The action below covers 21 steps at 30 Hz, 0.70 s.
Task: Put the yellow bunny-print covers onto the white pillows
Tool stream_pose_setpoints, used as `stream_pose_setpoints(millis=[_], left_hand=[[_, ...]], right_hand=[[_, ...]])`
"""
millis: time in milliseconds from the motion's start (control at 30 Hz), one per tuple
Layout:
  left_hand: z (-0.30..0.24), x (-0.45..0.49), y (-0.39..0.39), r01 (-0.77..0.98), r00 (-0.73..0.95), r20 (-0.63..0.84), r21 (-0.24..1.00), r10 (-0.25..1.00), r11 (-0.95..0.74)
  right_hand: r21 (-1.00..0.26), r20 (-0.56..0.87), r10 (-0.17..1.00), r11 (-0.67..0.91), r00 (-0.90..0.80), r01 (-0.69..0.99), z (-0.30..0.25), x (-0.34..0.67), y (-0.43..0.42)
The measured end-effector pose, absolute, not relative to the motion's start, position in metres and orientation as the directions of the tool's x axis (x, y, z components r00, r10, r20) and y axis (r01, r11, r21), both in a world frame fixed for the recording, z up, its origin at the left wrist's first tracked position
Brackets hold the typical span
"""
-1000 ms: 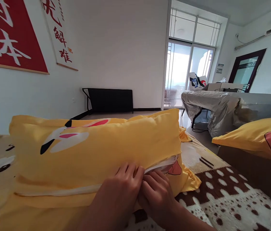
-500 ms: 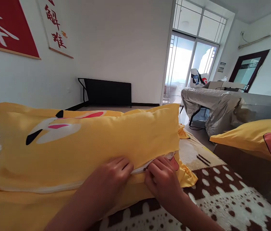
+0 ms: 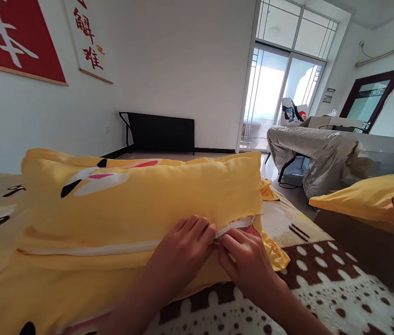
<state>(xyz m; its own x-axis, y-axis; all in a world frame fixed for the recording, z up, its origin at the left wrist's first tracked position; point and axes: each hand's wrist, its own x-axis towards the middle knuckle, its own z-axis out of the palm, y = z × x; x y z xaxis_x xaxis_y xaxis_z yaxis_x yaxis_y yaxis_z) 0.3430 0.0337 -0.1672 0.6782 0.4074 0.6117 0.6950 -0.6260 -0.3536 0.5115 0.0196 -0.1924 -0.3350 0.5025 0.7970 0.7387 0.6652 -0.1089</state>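
Note:
A plump yellow pillow in a printed pillowcase [image 3: 169, 190] stands on its long side before me, with a pale zipper [image 3: 113, 249] running along the side that faces me. My left hand [image 3: 188, 244] grips the pillowcase fabric along the zipper, its fingers curled over the seam. Close beside it, my right hand [image 3: 247, 253] pinches at the small zipper pull [image 3: 215, 240], which is mostly covered by the fingers. To the right of the pull, the white zipper tape and a frayed fabric edge show up to the pillow's corner.
Beneath lies a brown and cream patterned blanket [image 3: 336, 284]. Another yellow pillow [image 3: 368, 197] rests at the right. Farther back are a plastic-covered table [image 3: 322, 144] and a black folded panel [image 3: 162, 134] against the wall.
My left hand has slid right along the zipper, close to my right hand. The pillow's left end has shifted right and the zipper line there sits higher. The view has turned slightly left.

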Motion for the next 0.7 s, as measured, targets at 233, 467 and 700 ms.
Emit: stream_pose_setpoints(millis=[233, 467, 700], left_hand=[[-0.174, 0.347, 0.036, 0.735, 0.652, 0.572, -0.314, 0.498, -0.601], [-0.171, 0.350, 0.036, 0.732, 0.653, 0.526, -0.256, 0.544, -0.631], [-0.171, 0.352, 0.034, 0.711, 0.683, 0.479, -0.262, 0.551, -0.653]], right_hand=[[-0.031, 0.781, 0.534, 0.551, -0.324, 0.834, -0.194, 0.521, 0.029], [-0.053, 0.603, 0.640, 0.628, -0.477, 0.776, -0.174, 0.568, 0.042], [-0.335, 0.360, 0.779, 0.622, -0.514, 0.708, -0.168, 0.591, 0.050]])
